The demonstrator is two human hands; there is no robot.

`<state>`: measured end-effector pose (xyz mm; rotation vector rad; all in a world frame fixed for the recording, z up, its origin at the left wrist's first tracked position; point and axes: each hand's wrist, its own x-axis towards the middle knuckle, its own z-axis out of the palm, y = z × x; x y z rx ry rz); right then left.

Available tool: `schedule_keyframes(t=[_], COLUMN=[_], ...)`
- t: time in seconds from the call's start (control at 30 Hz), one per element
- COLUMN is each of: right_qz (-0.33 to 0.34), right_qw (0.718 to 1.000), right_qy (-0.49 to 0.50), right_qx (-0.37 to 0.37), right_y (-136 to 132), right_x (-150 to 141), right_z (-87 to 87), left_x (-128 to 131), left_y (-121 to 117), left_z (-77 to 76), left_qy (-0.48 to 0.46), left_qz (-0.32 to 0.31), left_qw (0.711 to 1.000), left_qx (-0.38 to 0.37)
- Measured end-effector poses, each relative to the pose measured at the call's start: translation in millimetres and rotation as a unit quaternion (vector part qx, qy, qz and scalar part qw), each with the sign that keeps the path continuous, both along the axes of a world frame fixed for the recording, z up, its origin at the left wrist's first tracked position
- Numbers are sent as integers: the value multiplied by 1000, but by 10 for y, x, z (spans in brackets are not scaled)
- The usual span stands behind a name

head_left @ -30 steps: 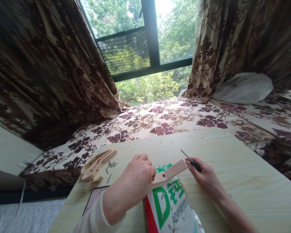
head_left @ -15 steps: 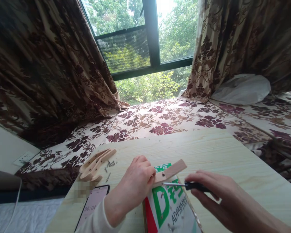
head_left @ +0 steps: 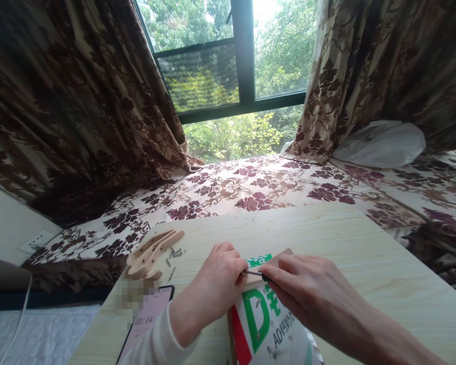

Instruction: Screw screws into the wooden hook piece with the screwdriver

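My left hand (head_left: 219, 284) is closed on the left end of a flat wooden piece (head_left: 253, 281), pressing it over a printed carton board (head_left: 256, 324) with green lettering. In my right hand (head_left: 302, 281) is a screwdriver (head_left: 265, 277), its dark handle mostly covered by my fingers. The thin metal shaft (head_left: 254, 274) points left across the wood, and its tip reaches my left fingertips. Whatever the tip touches there is hidden. The far end of the wooden piece shows just behind my right hand.
Curved wooden pieces with holes (head_left: 152, 255) lie at the table's left, beside several loose screws (head_left: 174, 257). A phone with a timer (head_left: 148, 319) lies near my left sleeve. Beyond the pale wooden table (head_left: 327, 228) are a flowered cover (head_left: 228, 187) and a white plastic bag (head_left: 380, 144).
My right hand has moved left and over the wooden piece, bringing the screwdriver tip up to my left fingers. My left hand keeps its hold on the wood.
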<state>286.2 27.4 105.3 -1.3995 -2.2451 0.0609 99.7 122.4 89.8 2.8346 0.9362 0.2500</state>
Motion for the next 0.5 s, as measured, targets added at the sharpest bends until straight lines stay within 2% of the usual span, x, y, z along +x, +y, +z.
schedule_keyframes(t=[0.2, 0.33, 0.4, 0.43, 0.5], right_qz=[1, 2, 0, -2, -1], right_qw=[1000, 999, 999, 999, 998], right_qy=[-8, -26, -31, -33, -36], right_qx=[-26, -32, -38, -40, -43], right_y=[-10, 8, 21, 27, 34], right_x=[6, 19, 21, 21, 17], right_z=[42, 77, 97, 108, 132], left_x=[-93, -270, -347, -372, -384], left_y=[-14, -322, -557, -671, -859], left_z=[41, 107, 42, -28, -229], left_qy=[-38, -113, -208, -234, -237], left_qz=[18, 87, 141, 139, 107], left_qw=[999, 988, 957, 948, 953], left_qx=[5, 60, 145, 164, 157])
